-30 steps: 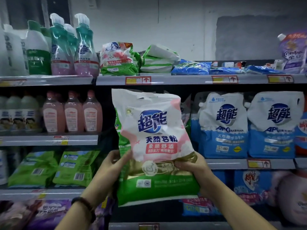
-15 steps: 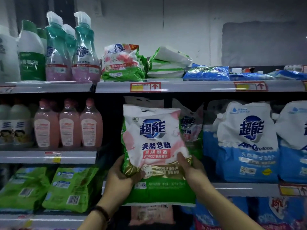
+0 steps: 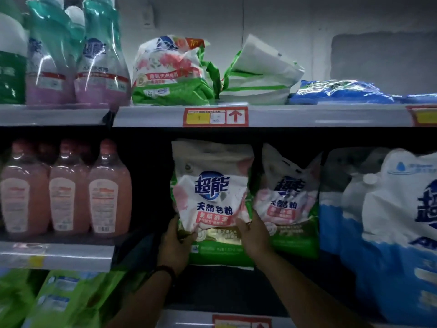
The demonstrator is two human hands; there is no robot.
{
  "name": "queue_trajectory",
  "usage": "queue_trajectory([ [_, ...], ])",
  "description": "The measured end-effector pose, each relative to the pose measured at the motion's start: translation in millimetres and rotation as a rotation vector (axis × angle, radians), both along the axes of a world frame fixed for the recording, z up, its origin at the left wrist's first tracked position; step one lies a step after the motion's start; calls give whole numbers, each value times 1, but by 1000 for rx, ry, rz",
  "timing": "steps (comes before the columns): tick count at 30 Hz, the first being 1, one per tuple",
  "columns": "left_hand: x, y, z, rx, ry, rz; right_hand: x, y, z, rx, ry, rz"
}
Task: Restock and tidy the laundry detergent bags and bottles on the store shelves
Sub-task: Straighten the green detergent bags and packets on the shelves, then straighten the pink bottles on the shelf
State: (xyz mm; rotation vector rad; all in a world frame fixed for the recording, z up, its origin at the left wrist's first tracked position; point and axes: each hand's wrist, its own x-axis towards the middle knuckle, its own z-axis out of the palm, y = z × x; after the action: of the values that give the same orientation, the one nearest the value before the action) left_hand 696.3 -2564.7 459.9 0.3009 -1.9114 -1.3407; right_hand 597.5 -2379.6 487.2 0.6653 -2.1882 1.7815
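A white, pink and green detergent bag (image 3: 211, 197) stands upright inside the dark middle shelf bay. My left hand (image 3: 176, 245) grips its lower left edge and my right hand (image 3: 254, 235) grips its lower right edge. A second bag of the same kind (image 3: 288, 202) leans just to its right, partly behind my right hand. Its bottom edge is at shelf level, but I cannot tell whether it rests on the shelf.
Pink bottles (image 3: 68, 192) stand to the left, blue and white pouches (image 3: 390, 221) to the right. The top shelf (image 3: 307, 114) carries teal-topped bottles (image 3: 78, 60), green and white bags (image 3: 175, 74) and flat blue packs (image 3: 340, 91). Green bags (image 3: 66, 299) lie on the lower left shelf.
Both hands have carried the bag forward and into the middle shelf bay, beside the matching bag. The camera has moved closer to the shelves.
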Motion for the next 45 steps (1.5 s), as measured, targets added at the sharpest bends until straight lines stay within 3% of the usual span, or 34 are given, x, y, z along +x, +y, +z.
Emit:
queue_trajectory([
  [7, -7, -8, -4, -39, -73, -30, -15, -15, -23, -7, 144, -121],
  [11, -28, -33, -28, -84, -214, 101, -13, -8, -21, 340, 182, -337],
  [14, 7, 11, 7, -190, -404, 231, 7, 5, -17, 589, 189, -345],
  [17, 44, 55, 27, -426, -554, 329, 49, 22, -16, 518, 198, -322],
  [20, 91, 73, 40, -719, -470, 305, 92, 27, -12, 477, 311, -302],
  [24, 167, 66, 74, -1009, -330, 403, 129, 8, -2, 307, 320, -64],
  [29, 233, 6, 101, -851, -428, 632, 173, -22, 21, 228, 293, 168],
  [33, 238, -34, 100, -601, -558, 558, 197, -64, 41, 189, 181, 214],
  [39, 214, -52, 102, -353, -462, 474, 215, -135, 82, 78, 56, 172],
  [45, 205, -61, 90, -319, -577, 516, 207, -173, 88, 29, -5, 232],
])
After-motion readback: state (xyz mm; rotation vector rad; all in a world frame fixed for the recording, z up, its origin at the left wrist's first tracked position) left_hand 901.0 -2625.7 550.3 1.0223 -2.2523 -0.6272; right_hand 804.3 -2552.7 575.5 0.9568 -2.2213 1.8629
